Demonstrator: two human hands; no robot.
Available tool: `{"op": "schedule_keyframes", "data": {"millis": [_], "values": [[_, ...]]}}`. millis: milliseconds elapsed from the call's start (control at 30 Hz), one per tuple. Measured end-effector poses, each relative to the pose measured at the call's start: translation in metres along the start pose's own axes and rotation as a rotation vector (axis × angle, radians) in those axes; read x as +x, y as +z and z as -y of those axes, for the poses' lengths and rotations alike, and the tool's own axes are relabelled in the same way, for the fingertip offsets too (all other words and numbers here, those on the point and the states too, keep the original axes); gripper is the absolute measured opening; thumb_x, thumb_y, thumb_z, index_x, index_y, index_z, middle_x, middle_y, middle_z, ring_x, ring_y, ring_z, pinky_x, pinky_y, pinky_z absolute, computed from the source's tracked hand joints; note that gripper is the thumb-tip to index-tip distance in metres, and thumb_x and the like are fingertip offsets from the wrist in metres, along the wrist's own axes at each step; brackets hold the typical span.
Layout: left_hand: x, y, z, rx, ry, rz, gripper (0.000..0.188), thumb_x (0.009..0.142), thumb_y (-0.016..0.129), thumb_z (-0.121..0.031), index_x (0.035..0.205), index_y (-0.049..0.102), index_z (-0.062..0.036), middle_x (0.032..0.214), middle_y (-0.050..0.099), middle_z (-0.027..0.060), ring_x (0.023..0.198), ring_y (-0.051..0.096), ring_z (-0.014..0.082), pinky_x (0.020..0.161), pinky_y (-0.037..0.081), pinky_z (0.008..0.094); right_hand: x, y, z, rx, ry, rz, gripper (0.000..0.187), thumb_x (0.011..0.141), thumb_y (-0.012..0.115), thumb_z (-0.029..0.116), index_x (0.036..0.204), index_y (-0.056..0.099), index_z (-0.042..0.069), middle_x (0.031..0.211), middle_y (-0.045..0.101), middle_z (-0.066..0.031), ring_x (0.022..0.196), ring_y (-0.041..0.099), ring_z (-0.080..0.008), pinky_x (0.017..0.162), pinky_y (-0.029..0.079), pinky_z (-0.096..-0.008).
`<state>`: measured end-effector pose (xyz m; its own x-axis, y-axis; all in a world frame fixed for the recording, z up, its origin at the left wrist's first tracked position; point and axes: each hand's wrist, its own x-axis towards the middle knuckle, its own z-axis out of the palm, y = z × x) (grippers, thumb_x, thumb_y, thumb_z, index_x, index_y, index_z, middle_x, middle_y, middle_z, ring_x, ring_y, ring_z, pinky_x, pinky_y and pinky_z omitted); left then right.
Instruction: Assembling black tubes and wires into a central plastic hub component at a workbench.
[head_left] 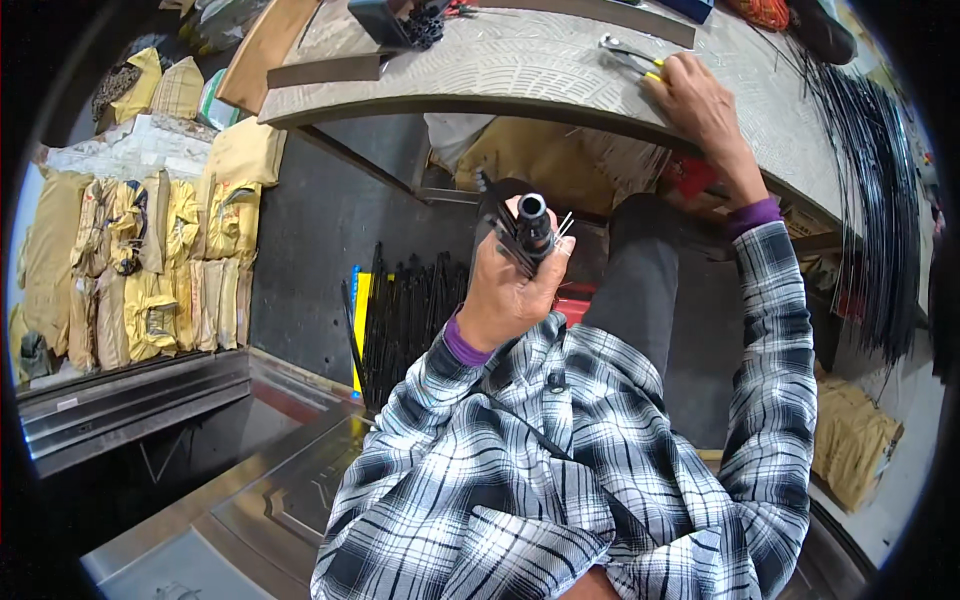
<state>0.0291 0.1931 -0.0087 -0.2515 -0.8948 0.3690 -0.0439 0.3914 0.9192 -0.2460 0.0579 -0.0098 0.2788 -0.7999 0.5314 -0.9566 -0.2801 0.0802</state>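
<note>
In front of my body, my left hand point(512, 288) is closed around a black tube point(533, 212) standing with its round open end up. Thin black ribs are bunched beside the tube, and a few thin silver wires poke out near my thumb; the lower part is hidden by the hand. On the workbench to the right, my right hand point(697, 100) has its fingers closed on the yellow handles of a pair of pliers point(630, 55). The pliers' metal jaws point left and lie on or close to the bench top.
The patterned workbench point(540, 62) spans the far side, with a dark box point(385, 22) at its left. Long black rods point(880, 190) hang over its right end. Bundled black rods point(415, 310) stand on the floor at left, near wrapped yellow-brown packages point(150, 270).
</note>
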Motion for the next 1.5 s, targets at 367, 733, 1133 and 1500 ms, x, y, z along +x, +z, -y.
{"op": "schedule_keyframes", "data": {"millis": [367,733,1133,1500], "values": [[-0.01,-0.005,-0.009,0.011,0.122,0.032,0.022,0.077,0.058,0.004,0.089,0.041,-0.0033,0.083,0.04,0.0063,0.075,0.04,0.0142,0.068,0.035,0.0256,-0.064,-0.142,0.101,0.092,-0.312,0.052,0.036,0.07,0.062,0.006,0.106,0.06,0.01,0.117,0.046,-0.0063,0.107,0.046,-0.0209,0.092,0.039,-0.0329],[-0.01,-0.009,-0.003,-0.012,0.152,0.087,0.023,0.077,0.059,0.003,0.09,0.041,-0.0038,0.086,0.044,0.0083,0.077,0.045,0.0153,0.071,0.037,0.0279,-0.086,-0.124,0.097,-0.6,-0.595,-0.189,0.041,0.083,0.053,0.026,0.124,0.048,0.027,0.135,0.028,0.0066,0.126,0.03,-0.0141,0.104,0.007,-0.0591],[-0.01,-0.008,0.0,-0.016,0.156,0.084,0.023,0.075,0.058,0.005,0.09,0.042,-0.0027,0.085,0.046,0.0094,0.076,0.048,0.0166,0.068,0.04,0.0274,-0.083,-0.101,0.114,-0.342,-0.386,-0.368,0.036,0.072,0.071,0.021,0.105,0.056,0.024,0.119,0.04,0.0067,0.11,0.045,-0.0123,0.105,0.015,-0.0501],[-0.011,0.0,0.003,-0.01,0.204,0.029,0.023,0.073,0.058,0.005,0.089,0.044,-0.002,0.085,0.043,0.0094,0.077,0.049,0.0186,0.069,0.04,0.0291,-0.115,-0.079,0.134,-0.026,-0.156,-0.388,0.024,0.068,0.071,0.002,0.084,0.056,0.011,0.107,0.05,-0.0018,0.093,0.052,-0.0191,0.085,0.04,-0.0369]]}}
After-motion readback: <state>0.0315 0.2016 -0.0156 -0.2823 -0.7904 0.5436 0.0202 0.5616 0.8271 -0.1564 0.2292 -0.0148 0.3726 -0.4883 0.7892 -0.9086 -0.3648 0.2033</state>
